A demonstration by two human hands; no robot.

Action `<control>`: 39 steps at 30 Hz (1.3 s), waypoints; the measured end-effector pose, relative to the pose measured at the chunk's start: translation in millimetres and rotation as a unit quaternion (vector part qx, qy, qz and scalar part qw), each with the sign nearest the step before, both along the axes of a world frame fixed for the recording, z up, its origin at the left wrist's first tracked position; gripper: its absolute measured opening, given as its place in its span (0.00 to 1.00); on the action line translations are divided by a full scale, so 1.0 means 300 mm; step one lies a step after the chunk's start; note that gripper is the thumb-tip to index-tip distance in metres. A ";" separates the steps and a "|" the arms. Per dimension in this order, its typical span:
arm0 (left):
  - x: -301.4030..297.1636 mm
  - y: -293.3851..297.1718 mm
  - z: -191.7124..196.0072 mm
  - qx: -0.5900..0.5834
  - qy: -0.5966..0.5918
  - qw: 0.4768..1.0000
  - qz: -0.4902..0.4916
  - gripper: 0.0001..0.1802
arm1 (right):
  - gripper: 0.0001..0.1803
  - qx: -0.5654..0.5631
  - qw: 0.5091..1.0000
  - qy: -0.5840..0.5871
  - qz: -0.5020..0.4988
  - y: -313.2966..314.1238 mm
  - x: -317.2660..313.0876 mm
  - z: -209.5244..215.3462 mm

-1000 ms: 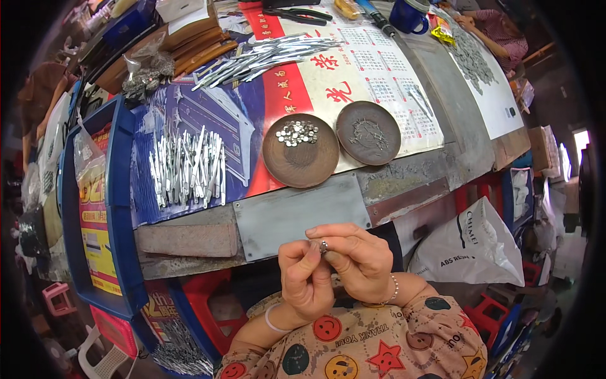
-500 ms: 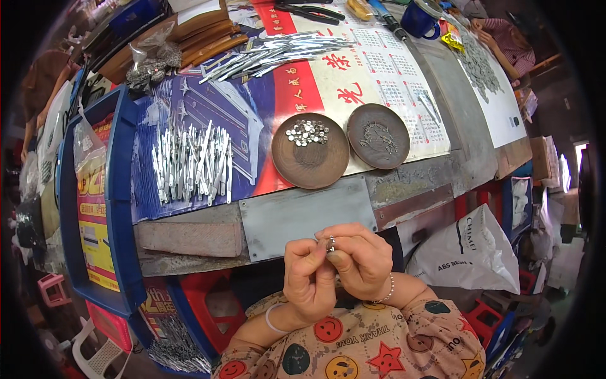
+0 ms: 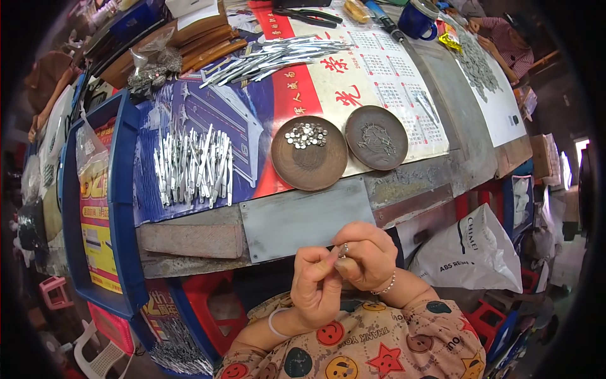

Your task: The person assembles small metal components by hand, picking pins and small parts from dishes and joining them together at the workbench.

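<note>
Just beyond the table's near edge, my left hand (image 3: 315,284) and my right hand (image 3: 366,259) meet with thumbs and forefingers pinched. A small shiny metal piece (image 3: 344,251) shows at the fingertips of my right hand. The left fingertips press close beside it, and what they hold is hidden. Past my hands lies a flat grey plate (image 3: 303,221). Behind it stand a round brown dish (image 3: 309,174) with small shiny discs and a second brown dish (image 3: 379,163) with thin pins. A pile of flat metal strips (image 3: 196,167) lies to their left.
More metal strips (image 3: 278,57) lie at the back, near pliers (image 3: 309,16) and a blue mug (image 3: 419,20). A blue tray (image 3: 123,208) stands at the left. A white bag (image 3: 470,256) sits at the right. Another person (image 3: 508,44) works at the far right.
Both hands have shifted slightly to the right, still pinched together. The right hand has turned a little, and the small metal piece has moved right with it.
</note>
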State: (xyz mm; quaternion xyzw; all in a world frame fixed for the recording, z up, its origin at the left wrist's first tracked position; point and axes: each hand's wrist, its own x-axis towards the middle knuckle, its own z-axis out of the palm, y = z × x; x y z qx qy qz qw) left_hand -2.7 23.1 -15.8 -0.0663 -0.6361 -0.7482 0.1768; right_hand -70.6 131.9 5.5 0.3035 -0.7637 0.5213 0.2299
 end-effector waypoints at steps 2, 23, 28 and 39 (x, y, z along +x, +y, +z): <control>0.008 -0.002 0.002 -0.021 -0.002 1.000 -0.017 0.15 | 0.14 0.015 1.000 0.010 0.026 0.024 -0.017 0.003; -0.011 -0.006 0.007 -0.009 -0.035 0.999 -0.013 0.16 | 0.17 0.026 0.986 -0.108 0.122 0.039 -0.034 -0.016; 0.011 0.015 0.021 0.188 -0.122 0.968 -0.114 0.15 | 0.20 -0.189 0.952 -0.235 -0.044 0.120 -0.106 0.012; -0.001 -0.055 0.050 0.354 -0.303 0.856 -0.223 0.10 | 0.22 0.033 0.958 -0.254 0.128 0.127 -0.085 0.067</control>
